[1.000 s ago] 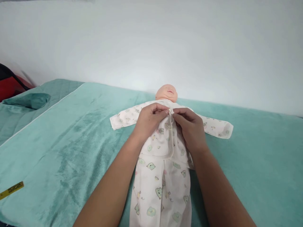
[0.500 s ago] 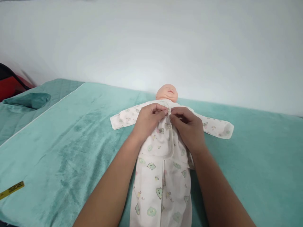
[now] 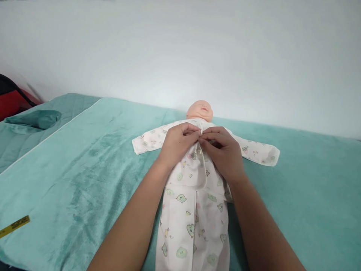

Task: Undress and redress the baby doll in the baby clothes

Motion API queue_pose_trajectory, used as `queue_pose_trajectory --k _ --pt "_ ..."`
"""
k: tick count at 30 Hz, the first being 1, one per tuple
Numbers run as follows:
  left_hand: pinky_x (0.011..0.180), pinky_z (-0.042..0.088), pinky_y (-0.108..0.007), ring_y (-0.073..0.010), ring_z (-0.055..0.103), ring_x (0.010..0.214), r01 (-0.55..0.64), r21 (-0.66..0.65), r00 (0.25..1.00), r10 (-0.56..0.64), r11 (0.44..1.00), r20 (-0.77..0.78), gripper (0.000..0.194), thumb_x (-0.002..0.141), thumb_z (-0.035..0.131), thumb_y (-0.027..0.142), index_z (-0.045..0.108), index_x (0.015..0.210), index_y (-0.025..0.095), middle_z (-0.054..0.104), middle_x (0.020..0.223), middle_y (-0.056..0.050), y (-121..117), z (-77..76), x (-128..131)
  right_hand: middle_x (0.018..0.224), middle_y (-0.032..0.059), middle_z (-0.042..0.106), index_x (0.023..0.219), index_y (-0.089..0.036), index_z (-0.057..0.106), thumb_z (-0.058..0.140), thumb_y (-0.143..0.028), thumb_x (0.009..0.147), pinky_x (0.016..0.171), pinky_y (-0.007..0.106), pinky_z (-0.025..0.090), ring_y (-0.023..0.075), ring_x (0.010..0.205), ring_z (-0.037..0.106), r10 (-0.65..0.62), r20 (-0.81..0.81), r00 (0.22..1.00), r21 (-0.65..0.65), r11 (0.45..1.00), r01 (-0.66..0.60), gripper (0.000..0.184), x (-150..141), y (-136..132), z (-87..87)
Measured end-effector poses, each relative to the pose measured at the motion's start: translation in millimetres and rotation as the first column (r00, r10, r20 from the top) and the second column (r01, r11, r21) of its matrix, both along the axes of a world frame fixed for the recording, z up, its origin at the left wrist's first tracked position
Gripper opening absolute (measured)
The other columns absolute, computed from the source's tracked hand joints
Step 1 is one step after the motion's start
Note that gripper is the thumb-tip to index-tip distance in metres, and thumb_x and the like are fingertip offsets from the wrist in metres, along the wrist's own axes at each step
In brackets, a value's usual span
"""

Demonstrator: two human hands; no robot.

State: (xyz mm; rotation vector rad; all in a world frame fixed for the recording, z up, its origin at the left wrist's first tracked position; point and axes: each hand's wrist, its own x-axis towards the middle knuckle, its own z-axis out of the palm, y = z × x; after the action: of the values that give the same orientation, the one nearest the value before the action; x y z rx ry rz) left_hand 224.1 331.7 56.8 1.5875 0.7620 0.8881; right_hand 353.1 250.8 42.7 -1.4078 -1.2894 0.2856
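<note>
Just below the doll's head (image 3: 199,110), the left hand (image 3: 179,145) and right hand (image 3: 225,152) pinch the printed top (image 3: 184,171) at its front, fingertips nearly meeting. Uneven pulling could skew the front edge (image 3: 205,171); a loose pinch might drop the thin cloth, and downward pressure could shift the doll on the soft green cover (image 3: 84,162).

Shirt (image 3: 184,171) white, green-pink cartoon print; blanket (image 3: 93,150) teal; wall (image 3: 180,49) white.
</note>
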Motion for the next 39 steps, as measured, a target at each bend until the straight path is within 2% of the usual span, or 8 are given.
queue_pose_trajectory --k 6,14,18,22,26,33,39 --pt "0.065 0.044 -0.024 -0.0122 0.060 0.069 -0.029 0.038 0.999 0.030 0.999 -0.019 0.015 0.081 0.063 0.031 0.070 0.088 0.019 0.067 0.074 0.000 0.0 -1.7 1.0 0.104 0.0011 0.069 0.078 -0.026 0.075 0.069 -0.026 0.082 0.080 0.032 0.050 0.0184 0.098 0.064 0.003 -0.069 0.998 -0.063 0.998 -0.008 0.007 4.0 0.4 0.7" --pt "0.068 0.046 -0.023 -0.0115 0.061 0.074 0.020 0.020 0.999 -0.019 1.000 -0.026 0.015 0.079 0.064 0.027 0.066 0.092 0.019 0.068 0.082 0.000 -1.1 2.2 -3.3 0.106 0.0019 0.069 0.079 -0.026 0.075 0.068 -0.025 0.083 0.087 0.034 0.050 0.0194 0.103 0.063 0.019 -0.075 0.997 -0.055 0.998 -0.024 0.008 2.6 0.6 2.0" --pt "0.063 0.043 -0.022 -0.0098 0.056 0.066 -0.017 0.081 0.999 0.021 0.997 -0.048 0.016 0.077 0.059 0.021 0.063 0.093 0.021 0.065 0.073 0.004 -1.3 -0.5 -0.8 0.109 0.0017 0.068 0.079 -0.025 0.074 0.069 -0.027 0.081 0.086 0.033 0.049 0.0190 0.103 0.062 0.021 -0.083 0.996 -0.073 0.997 -0.027 0.006 3.7 0.5 1.2" --pt "0.058 0.040 -0.022 -0.0083 0.048 0.056 -0.037 0.089 0.999 0.038 0.995 -0.005 0.017 0.078 0.057 0.019 0.060 0.094 0.022 0.060 0.067 0.006 -2.5 -4.4 2.7 0.105 0.0014 0.069 0.080 -0.023 0.070 0.070 -0.026 0.079 0.083 0.032 0.048 0.0168 0.093 0.062 -0.003 -0.163 0.987 -0.082 0.997 -0.010 0.003 3.5 0.6 0.4" --pt "0.057 0.039 -0.022 -0.0083 0.049 0.058 -0.011 0.028 0.997 0.009 1.000 0.074 0.018 0.078 0.059 0.021 0.059 0.096 0.021 0.062 0.072 0.004 -2.2 -6.3 3.7 0.088 -0.0010 0.065 0.093 -0.024 0.068 0.071 -0.028 0.077 0.076 0.031 0.048 0.0138 0.077 0.057 -0.079 -0.219 0.973 -0.144 0.988 0.048 0.016 0.9 0.5 1.6" --pt "0.070 0.044 -0.024 -0.0094 0.054 0.067 0.037 -0.023 0.991 -0.034 0.999 0.128 0.019 0.080 0.062 0.024 0.058 0.098 0.021 0.063 0.076 0.004 -1.0 -5.6 2.9 0.088 0.0002 0.066 0.092 -0.023 0.068 0.067 -0.033 0.081 0.077 0.030 0.048 0.0148 0.079 0.058 -0.068 -0.223 0.972 -0.101 0.994 0.046 0.014 -0.3 1.4 1.7" --pt "0.067 0.042 -0.023 -0.0090 0.051 0.066 0.039 -0.011 0.993 -0.038 0.999 0.108 0.018 0.081 0.062 0.024 0.058 0.098 0.021 0.063 0.077 0.003 -2.1 -4.7 2.3 0.090 0.0006 0.069 0.089 -0.023 0.069 0.066 -0.034 0.082 0.076 0.031 0.048 0.0155 0.081 0.060 -0.085 -0.217 0.972 -0.118 0.991 0.060 0.013 1.1 2.0 1.4"
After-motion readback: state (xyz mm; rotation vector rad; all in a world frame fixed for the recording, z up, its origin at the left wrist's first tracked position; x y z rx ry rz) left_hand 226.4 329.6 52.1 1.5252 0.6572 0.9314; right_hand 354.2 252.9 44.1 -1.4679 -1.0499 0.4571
